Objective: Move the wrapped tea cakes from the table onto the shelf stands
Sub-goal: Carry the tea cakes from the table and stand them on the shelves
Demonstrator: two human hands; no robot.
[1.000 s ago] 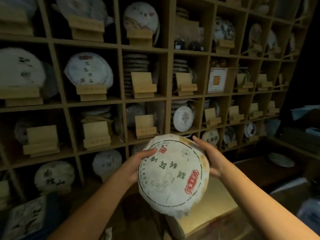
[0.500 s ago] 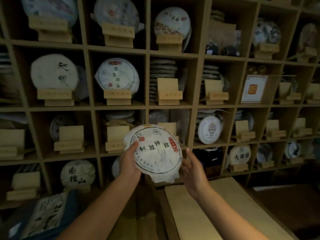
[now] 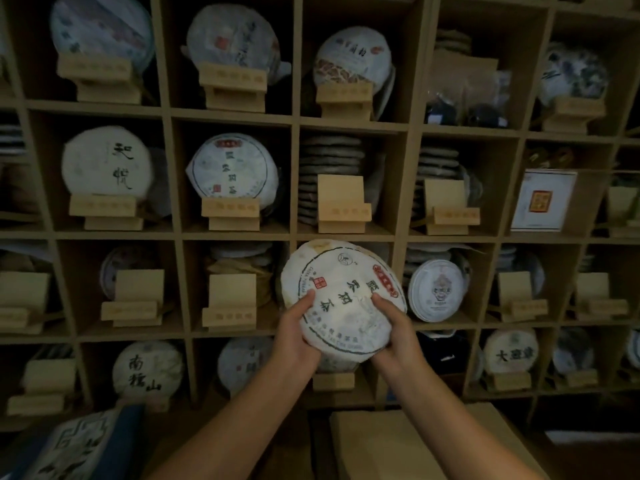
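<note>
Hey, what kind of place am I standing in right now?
Probably a tea shop or tea storeroom: a wooden cubby shelf with wrapped tea cakes on wooden stands, and both hands hold another tea cake.

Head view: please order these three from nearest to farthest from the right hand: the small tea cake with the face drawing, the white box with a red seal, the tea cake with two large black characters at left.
From the right hand:
1. Small tea cake with the face drawing, just right of it.
2. White box with a red seal, upper right.
3. Tea cake with two black characters, far upper left.
</note>
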